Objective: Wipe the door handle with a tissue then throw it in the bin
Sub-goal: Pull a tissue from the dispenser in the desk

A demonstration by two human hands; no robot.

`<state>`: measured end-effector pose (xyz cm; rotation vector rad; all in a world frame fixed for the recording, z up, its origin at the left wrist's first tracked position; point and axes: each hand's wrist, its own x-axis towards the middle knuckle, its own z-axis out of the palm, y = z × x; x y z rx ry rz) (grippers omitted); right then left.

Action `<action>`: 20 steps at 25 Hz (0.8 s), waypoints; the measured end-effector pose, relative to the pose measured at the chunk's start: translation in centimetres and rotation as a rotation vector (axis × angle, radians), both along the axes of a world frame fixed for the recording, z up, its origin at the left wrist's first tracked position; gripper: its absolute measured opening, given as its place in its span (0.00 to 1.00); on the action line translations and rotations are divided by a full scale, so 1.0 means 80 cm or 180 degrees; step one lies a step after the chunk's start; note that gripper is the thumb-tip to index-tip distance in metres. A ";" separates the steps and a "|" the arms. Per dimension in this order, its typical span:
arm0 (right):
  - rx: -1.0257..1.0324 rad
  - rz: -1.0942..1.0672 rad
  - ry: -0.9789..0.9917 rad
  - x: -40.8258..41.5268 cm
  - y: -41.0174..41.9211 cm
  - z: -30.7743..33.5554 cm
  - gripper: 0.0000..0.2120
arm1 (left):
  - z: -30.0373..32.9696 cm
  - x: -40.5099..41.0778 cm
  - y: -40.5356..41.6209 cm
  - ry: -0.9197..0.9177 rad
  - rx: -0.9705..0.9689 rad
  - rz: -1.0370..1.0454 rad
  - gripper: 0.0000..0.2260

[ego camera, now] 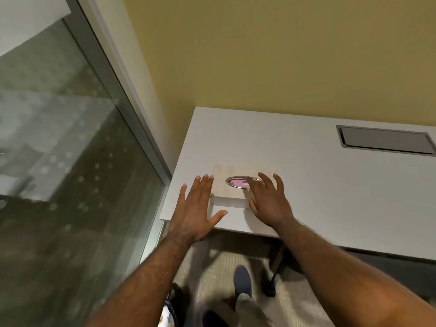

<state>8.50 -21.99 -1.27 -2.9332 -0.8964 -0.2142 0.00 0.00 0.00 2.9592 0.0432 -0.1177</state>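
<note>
A pale tissue box (230, 193) with an oval, silver-rimmed opening showing pink inside (237, 182) sits near the front left corner of a white table (330, 185). My left hand (198, 208) hovers just left of the box, fingers spread, holding nothing. My right hand (269, 201) is over the box's right side, fingers apart, its fingertips partly covering the opening. No loose tissue shows in either hand. The door handle and the bin are out of view.
A glass panel with a grey metal frame (132, 119) stands to the left of the table. A yellow wall lies behind. A grey cable hatch (384, 142) is set in the table at the far right. Below are table legs, carpet and my shoe (243, 282).
</note>
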 end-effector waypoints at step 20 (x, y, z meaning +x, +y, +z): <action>-0.0755 0.2354 0.0381 0.180 0.009 -0.061 0.33 | -0.102 0.137 -0.017 0.0627 -0.0117 -0.0073 0.53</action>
